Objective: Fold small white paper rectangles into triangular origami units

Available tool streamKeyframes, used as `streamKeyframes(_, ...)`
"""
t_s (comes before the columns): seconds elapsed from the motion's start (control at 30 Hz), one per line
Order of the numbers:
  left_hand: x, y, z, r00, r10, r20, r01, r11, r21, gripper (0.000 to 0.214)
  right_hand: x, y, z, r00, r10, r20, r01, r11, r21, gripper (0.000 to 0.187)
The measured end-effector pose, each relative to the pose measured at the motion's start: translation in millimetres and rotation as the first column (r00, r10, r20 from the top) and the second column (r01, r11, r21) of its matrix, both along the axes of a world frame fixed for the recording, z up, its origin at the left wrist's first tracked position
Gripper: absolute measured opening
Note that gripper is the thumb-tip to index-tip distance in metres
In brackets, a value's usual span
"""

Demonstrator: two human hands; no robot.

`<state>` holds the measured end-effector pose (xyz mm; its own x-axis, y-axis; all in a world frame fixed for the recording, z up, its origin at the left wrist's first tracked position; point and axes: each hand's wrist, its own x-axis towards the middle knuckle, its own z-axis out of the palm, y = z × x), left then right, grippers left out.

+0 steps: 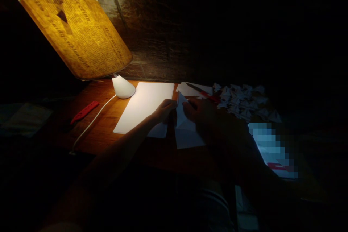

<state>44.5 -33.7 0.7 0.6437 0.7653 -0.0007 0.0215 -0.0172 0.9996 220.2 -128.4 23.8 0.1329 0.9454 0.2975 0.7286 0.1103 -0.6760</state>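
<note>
A partly folded sheet of white paper (185, 125) is held over the front of the wooden table, with a pointed top and a squarer lower part. My left hand (165, 110) pinches its left edge near the top. On the other side, my right hand (199, 110) has its fingers closed on the right edge of the same sheet; deep shadow hides much of this hand. Just left of the folded sheet lies a stack of blank white paper (141, 103), partly covered by my left hand and forearm.
A lit lamp with a printed shade (78, 32) and white base (123, 87) stands back left, its cord crossing the table (104, 121). A red-handled tool (85, 112) lies left. Behind my right hand are paper pieces (194, 89), a red-and-dark tool (202, 92) and several folded paper shapes (241, 101). A bright blurred panel (272, 152) is right.
</note>
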Motion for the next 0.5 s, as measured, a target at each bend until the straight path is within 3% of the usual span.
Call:
streamKeyframes(0.13, -1.6, 3.9, -2.4, 0.997, 0.009, -0.071, 0.002, 0.987, 0.159, 0.041, -0.5, -1.6, 3.0, 0.997, -0.029, 0.076, 0.027, 0.999, 0.029, 0.039)
streamKeyframes(0.23, -2.9, 2.1, 0.0, 0.996, 0.000, -0.091, 0.019, 0.978, 0.207, 0.044, -0.4, -0.6, 2.1, 0.990, -0.045, 0.135, 0.038, 0.998, 0.053, 0.040)
streamKeyframes(0.37, -2.6, -1.2, 4.5, 0.991, -0.054, -0.120, 0.078, 0.975, 0.207, 0.046, 0.0, -0.6, 1.8, 0.984, -0.034, 0.177, 0.023, 0.998, 0.062, 0.035)
streamKeyframes(0.5, 0.1, 1.1, 1.0, 0.998, -0.026, -0.055, 0.033, 0.990, 0.134, 0.047, -1.7, -2.2, 3.5, 0.981, -0.022, 0.195, 0.010, 0.998, 0.062, 0.033)
